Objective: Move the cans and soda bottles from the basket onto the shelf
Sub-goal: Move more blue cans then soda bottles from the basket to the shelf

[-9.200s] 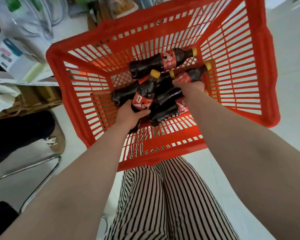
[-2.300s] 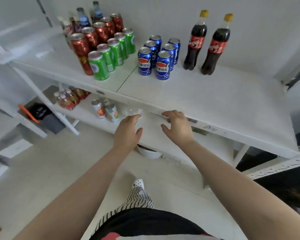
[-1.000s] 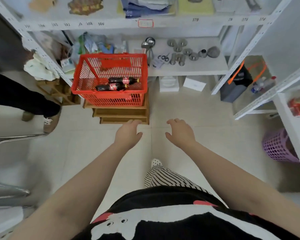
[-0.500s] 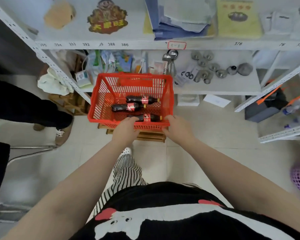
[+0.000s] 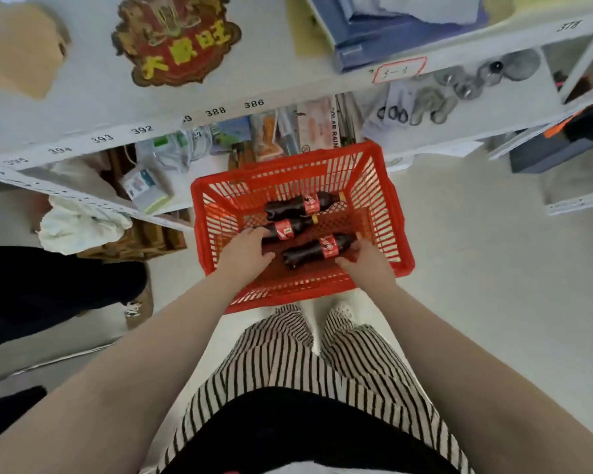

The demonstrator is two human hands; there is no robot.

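Head view: three soda bottles lie on their sides in the red basket, so each must be taken from above. The left hand rests on the middle bottle, its grip unclear; the right hand curls at the nearest bottle, near its neck. Half a second ago both hands were only at the basket's near rim
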